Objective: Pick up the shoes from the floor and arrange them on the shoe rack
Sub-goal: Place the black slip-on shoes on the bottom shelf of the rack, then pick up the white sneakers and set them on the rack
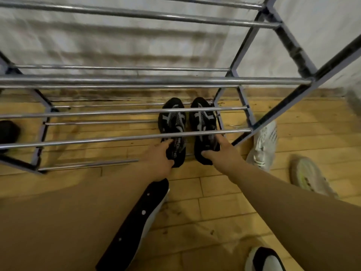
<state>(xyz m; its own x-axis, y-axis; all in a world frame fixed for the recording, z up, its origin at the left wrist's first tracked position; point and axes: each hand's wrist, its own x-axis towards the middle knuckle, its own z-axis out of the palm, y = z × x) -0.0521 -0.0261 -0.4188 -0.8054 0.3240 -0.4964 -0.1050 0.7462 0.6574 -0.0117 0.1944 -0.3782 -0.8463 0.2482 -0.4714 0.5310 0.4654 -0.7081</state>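
A plank wood floor (224, 202) meets a pale wall (117, 45); a shoe rack (156, 82) of chrome bars on a dark frame stands against it. The rack holds one pair, on the lowest tier at its right end: a left black shoe (172, 120) and a right black shoe (203, 122), side by side, toes toward the wall. No other footwear shows on the tiers in view.

Bars of the upper tiers cross in front of both shoes and hide strips of them. The rack's left end is cut off by the frame edge, where a dark object (7, 132) cannot be identified. The picture is blurred throughout.

The left hand (159, 155) grips the heel of the left black shoe, fingers curled along its outer side, thumb at the back. The right hand (220, 151) grips the heel of the right black shoe likewise. Both toes lie beyond the fingertips. A white sneaker (262, 145) lies on the floor just outside the right hand's fingers, a second pale sneaker (310, 178) farther out. A black sole (140, 216) lies under the left forearm.
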